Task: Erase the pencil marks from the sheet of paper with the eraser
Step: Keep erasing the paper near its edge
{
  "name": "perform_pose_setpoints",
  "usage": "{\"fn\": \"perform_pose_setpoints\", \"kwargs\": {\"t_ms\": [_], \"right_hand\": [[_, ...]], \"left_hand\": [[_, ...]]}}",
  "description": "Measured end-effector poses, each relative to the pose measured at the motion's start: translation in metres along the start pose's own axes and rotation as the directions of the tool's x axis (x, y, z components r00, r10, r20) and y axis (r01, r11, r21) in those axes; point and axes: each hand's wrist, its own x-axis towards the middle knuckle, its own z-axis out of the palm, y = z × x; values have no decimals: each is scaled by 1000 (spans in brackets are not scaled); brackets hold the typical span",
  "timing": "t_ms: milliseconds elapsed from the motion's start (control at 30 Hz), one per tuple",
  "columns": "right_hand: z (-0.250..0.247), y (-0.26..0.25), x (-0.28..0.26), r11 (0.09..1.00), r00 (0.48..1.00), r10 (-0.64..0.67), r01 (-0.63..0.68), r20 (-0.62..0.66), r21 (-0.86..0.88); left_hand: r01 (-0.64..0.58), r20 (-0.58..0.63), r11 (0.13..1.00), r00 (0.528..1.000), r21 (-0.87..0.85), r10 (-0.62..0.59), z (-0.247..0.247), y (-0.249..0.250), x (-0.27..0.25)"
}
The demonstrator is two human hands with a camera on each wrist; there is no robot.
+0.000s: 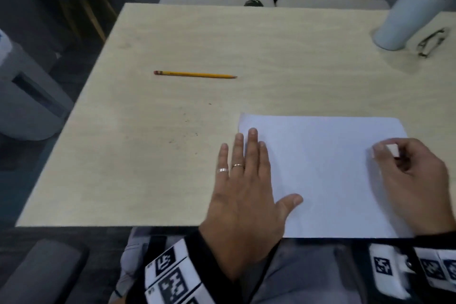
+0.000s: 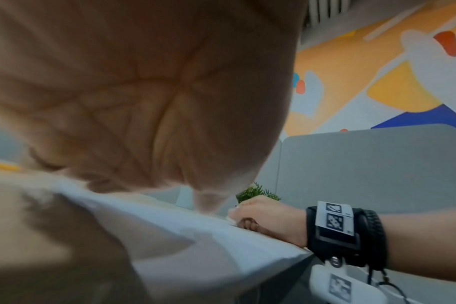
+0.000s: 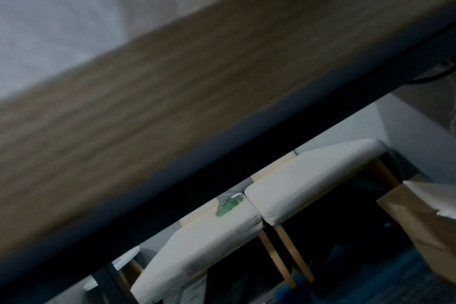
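Head view: left hand (image 1: 244, 195) spread flat, pinning paper (image 1: 328, 175) at table's (image 1: 172, 155) near edge; right hand (image 1: 414, 180) pinches eraser (image 1: 392, 150) on paper's right edge. Rubbing step; no marks visible, next stroke needs steady hold-down.

Dim, soft light; wrist views motion-blurred.

white sheet of paper (image 1: 325, 175) flat at table's near edge, no marks discernible; small white eraser (image 1: 392, 150) at its right edge, mostly hidden.
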Motion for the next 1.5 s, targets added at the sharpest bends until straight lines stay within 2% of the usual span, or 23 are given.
{"fn": "perform_pose_setpoints", "kwargs": {"t_ms": [33,100,167,300,400,567,667,767,867,1033,1233,1300,1400,1500], "right_hand": [[4,-3,1,1000,1000,27,-27,-4,16],[9,-7,0,999,1000,1,0,-11,51],[7,-9,-1,996,1000,-29,29,-11,80],[-6,-10,-6,981,995,42,-25,-88,192],[-21,-17,-17,977,994,51,-30,-96,210],[-24,-25,-55,1000,998,21,-23,-65,-17],[-16,-15,-67,998,1000,14,-15,-17,-53],[-6,-9,-57,996,999,-42,41,-6,-74],[0,-12,-45,996,998,-64,64,3,-56],[-2,-36,-52,997,997,-70,69,25,30],[15,-57,-71,963,948,-247,263,201,-57],[6,-45,-59,948,949,-265,289,169,-134],[-7,-36,-46,964,977,-208,214,56,-159],[6,-55,-64,959,962,-235,253,141,-129]], "left_hand": [[-83,-33,996,996,-44,82,10,1,1],[-198,-52,978,979,-68,195,24,-1,4],[-237,-105,971,967,-15,234,29,-6,8],[-245,-138,970,960,12,244,29,-7,10],[-218,-159,976,963,6,216,27,-4,18],[-202,-231,979,953,-10,194,27,-3,23],[-207,-255,978,947,-18,196,28,-3,21],[-190,-289,980,942,-52,167,30,-2,20],[-163,-272,984,952,-72,138,29,6,27],[-188,-207,981,962,-38,177,24,13,38],[-205,-160,979,966,3,203,22,12,38],[-202,-153,979,967,12,202,21,12,38],[-206,-149,979,967,9,205,20,11,36],[-217,-156,976,964,0,215,21,10,36]]}}
